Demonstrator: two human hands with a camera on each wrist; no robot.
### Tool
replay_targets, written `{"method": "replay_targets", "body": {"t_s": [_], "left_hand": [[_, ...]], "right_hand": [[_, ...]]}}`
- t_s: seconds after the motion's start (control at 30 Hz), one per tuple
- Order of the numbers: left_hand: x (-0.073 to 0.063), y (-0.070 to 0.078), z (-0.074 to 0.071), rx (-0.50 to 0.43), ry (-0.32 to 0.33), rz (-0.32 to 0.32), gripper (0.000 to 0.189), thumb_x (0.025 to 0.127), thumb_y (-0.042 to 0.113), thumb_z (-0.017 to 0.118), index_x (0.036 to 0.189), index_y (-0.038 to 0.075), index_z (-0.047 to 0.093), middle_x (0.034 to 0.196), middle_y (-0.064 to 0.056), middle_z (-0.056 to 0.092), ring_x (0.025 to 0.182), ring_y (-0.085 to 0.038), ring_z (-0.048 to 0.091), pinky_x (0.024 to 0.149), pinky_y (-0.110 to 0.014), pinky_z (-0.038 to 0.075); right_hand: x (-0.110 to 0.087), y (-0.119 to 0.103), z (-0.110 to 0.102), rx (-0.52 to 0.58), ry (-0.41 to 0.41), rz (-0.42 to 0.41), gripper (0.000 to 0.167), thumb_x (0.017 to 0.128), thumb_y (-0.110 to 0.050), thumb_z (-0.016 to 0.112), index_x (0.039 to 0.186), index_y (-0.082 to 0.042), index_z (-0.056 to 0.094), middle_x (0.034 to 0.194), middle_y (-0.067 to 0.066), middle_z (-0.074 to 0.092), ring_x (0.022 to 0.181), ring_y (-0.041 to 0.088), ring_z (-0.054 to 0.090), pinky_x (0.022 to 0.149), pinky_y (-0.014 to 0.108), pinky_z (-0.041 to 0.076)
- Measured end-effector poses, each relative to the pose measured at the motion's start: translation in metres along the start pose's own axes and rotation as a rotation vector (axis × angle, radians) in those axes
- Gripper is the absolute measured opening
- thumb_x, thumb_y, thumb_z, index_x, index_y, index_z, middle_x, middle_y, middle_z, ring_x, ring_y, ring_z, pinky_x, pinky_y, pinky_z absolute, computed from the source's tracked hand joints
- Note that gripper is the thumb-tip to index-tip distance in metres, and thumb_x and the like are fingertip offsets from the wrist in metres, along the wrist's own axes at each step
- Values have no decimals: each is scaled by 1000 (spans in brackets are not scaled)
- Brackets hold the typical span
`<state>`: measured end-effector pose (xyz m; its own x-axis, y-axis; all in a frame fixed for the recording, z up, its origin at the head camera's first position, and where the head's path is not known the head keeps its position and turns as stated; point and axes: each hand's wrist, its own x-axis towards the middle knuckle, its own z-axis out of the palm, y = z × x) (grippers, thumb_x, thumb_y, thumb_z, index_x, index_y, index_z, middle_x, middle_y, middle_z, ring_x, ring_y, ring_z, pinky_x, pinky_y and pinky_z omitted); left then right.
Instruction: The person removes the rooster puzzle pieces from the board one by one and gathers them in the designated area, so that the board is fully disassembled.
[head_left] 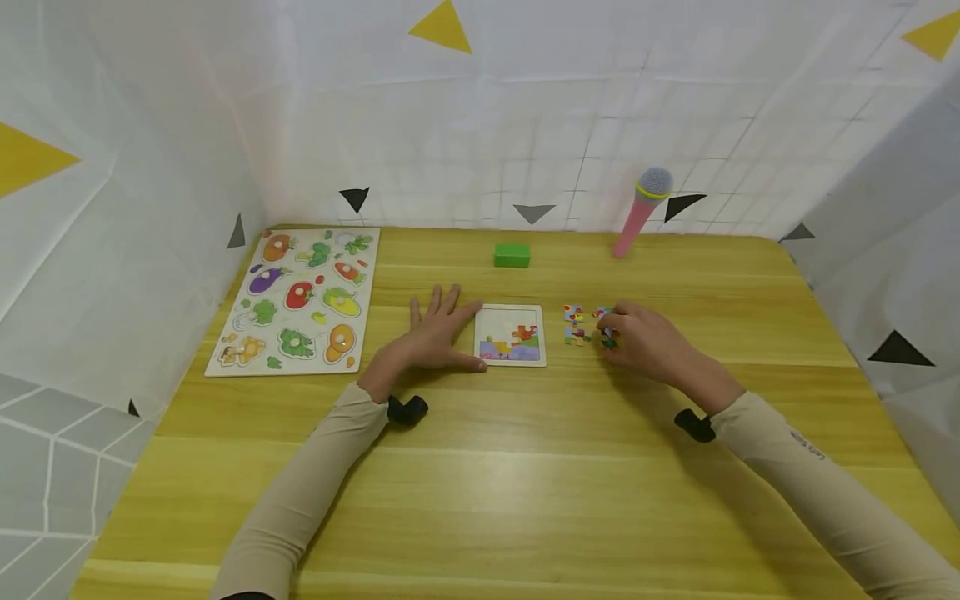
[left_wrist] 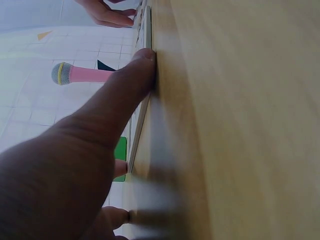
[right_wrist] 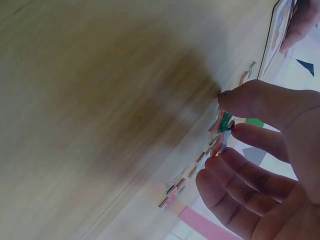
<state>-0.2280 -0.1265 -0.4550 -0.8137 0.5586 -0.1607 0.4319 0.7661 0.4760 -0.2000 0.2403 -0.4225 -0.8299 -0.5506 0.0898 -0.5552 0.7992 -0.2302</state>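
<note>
My left hand (head_left: pixel 433 337) lies with fingers spread at the left side of a small square jigsaw frame (head_left: pixel 483 312). Its thumb touches the lower left corner, and the index finger reaches the upper left one. Joined puzzle pieces (head_left: pixel 517 347) fill the lower part of that frame. To the right, my right hand (head_left: pixel 645 342) pinches a jigsaw piece (right_wrist: pixel 226 121) with green on it between thumb and fingers, low over the table. Loose jigsaw pieces (head_left: pixel 575 336) lie just left of this hand, and its fingers partly hide others.
A vegetable peg puzzle board (head_left: pixel 318 275) lies at the left of the wooden table (head_left: pixel 517 500). Behind the jigsaw frame sits a green block (head_left: pixel 512 255). A pink toy microphone (head_left: pixel 637 221) stands near the back right, before a white cloth wall (head_left: pixel 480 150).
</note>
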Motion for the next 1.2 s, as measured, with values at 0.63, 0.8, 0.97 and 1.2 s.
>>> {"method": "replay_targets", "body": {"t_s": [0.63, 0.8, 0.97, 1.2], "left_hand": [[-1, 2, -1, -13, 5, -11, 108, 78, 65, 75, 162, 22, 21, 165, -20, -8, 147, -43, -18, 106, -70, -17], [-1, 2, -2, -12, 2, -11, 108, 79, 65, 75, 162, 22, 21, 165, -20, -8, 147, -43, -18, 107, -70, -17], [0, 3, -2, -12, -4, -14, 109, 78, 64, 76, 162, 22, 20, 165, -19, -8, 147, -42, -19, 107, -69, -17], [-1, 3, -2, -15, -3, -11, 109, 78, 64, 76, 162, 22, 20, 165, -19, -9, 147, -42, -19, 106, -70, -17]], "right_hand": [[4, 3, -1, 5, -54, 4, 21, 78, -10, 85, 95, -8, 74, 94, 10, 62, 75, 21, 56, 65, 42, 49], [5, 5, -1, 9, -67, 7, 22, 78, -11, 85, 97, -7, 74, 95, 10, 63, 76, 21, 57, 67, 42, 50], [4, 6, -2, 11, -61, 4, 23, 78, -10, 84, 98, -6, 74, 95, 11, 63, 77, 21, 58, 68, 42, 51], [4, 5, -3, 17, -55, 3, 23, 77, -10, 85, 97, -7, 74, 96, 11, 63, 77, 22, 58, 68, 43, 50]]}}
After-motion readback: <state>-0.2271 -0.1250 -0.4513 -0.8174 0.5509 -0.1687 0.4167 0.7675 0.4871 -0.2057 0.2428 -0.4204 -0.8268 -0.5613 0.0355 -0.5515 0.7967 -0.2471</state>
